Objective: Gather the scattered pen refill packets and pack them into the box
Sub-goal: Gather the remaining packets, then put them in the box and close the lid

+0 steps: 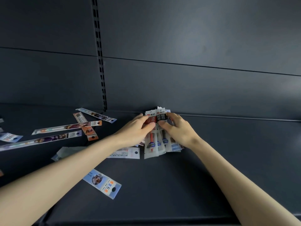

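Dark shelf (162, 193), loose packets (102, 183); left hand (136, 129), right hand (179, 129) grasp packet stack (154, 145).

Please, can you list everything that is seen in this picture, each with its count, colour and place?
packet bundle: one, white with red and black labels, shelf centre near the back panel
long packets: four, orange, purple and pale blue, shelf left, two crossing
short packet: one, pale blue, far left
green packet: one, pale green, partly under the left forearm
white packet: one, white, just left of the bundle
blue packet: one, blue and orange, near edge
shelf: one, dark grey, below
back panel: dark grey, behind
slotted upright: one, black, on the panel
left hand: grips the bundle's left side
right hand: grips its right side
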